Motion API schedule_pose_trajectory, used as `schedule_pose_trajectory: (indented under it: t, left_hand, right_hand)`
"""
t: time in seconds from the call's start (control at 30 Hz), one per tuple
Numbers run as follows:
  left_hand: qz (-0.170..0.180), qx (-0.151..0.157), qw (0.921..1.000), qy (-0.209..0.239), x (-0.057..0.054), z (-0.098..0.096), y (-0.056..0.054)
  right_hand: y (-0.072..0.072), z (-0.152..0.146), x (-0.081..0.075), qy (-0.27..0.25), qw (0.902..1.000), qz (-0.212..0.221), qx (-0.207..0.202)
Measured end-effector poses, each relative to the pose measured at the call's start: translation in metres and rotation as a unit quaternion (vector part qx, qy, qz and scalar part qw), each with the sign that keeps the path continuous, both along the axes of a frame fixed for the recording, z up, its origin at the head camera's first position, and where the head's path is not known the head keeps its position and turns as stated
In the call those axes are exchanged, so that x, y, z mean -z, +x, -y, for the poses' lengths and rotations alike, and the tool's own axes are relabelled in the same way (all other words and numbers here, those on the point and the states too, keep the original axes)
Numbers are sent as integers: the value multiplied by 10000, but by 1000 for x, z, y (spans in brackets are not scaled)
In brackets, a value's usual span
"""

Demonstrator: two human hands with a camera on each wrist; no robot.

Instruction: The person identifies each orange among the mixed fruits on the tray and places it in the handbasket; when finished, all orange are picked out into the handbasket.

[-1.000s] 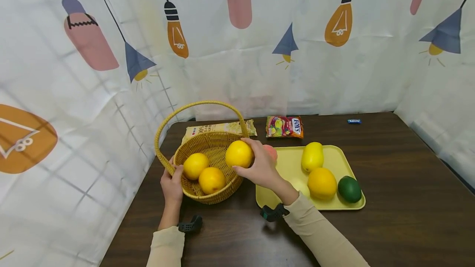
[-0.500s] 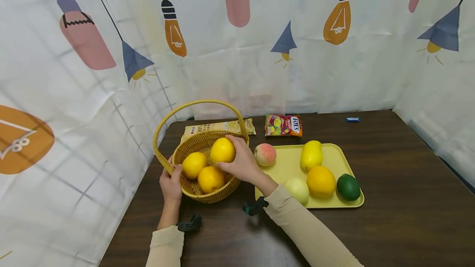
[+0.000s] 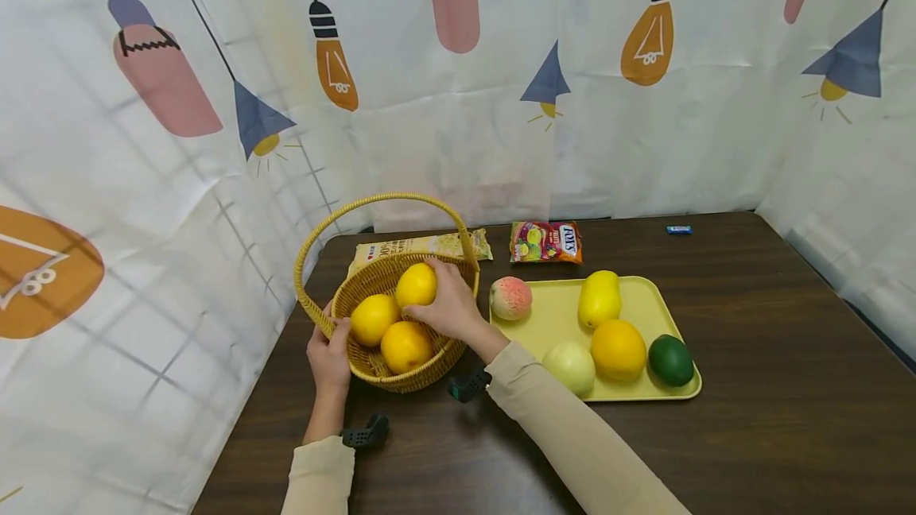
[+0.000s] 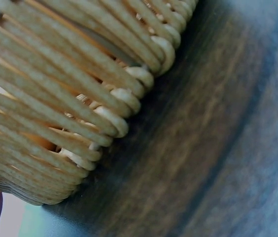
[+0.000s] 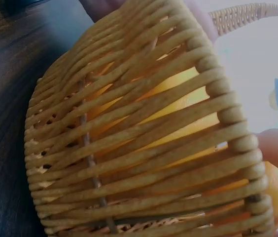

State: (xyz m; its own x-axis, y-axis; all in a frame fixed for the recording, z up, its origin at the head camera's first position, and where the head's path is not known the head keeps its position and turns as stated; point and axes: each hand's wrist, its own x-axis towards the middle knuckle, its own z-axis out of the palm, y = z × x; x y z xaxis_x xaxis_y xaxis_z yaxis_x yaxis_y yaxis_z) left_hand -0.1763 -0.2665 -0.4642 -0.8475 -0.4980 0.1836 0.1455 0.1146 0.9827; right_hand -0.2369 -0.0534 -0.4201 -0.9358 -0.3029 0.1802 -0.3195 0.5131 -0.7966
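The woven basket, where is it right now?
In the head view, the woven basket is left of centre, between the left hand and the yellow tray, in front of the pale yellow packet.

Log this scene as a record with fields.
Left hand: grips yellow woven basket at left
Right hand: holds round yellow fruit at basket's opening
Also in basket: two other round yellow fruits
Yellow rectangular tray: round golden fruit, oblong yellow fruit, round pale green fruit, oval dark green fruit; pink peach at far left corner
Back of dark brown table: cream bag, red packet, small blue packet
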Motion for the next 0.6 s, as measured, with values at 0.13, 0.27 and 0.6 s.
schedule_pose_trajectory:
  t: [0.13, 0.27, 0.6]
  left_hand:
    - [20, -19, 10000, -7, 0, -1, 1]
    - [57, -48, 10000, -2, 5, 1, -1]
    - [52, -67, 10000, -13, 7, -1, -2]
  right_hand:
    - [-3, 3, 1, 62, 9999, 95, 23]
    - [-6, 5, 1, 137, 9997, 213, 0]
    - [-11, 9, -1, 396, 9974, 591, -99]
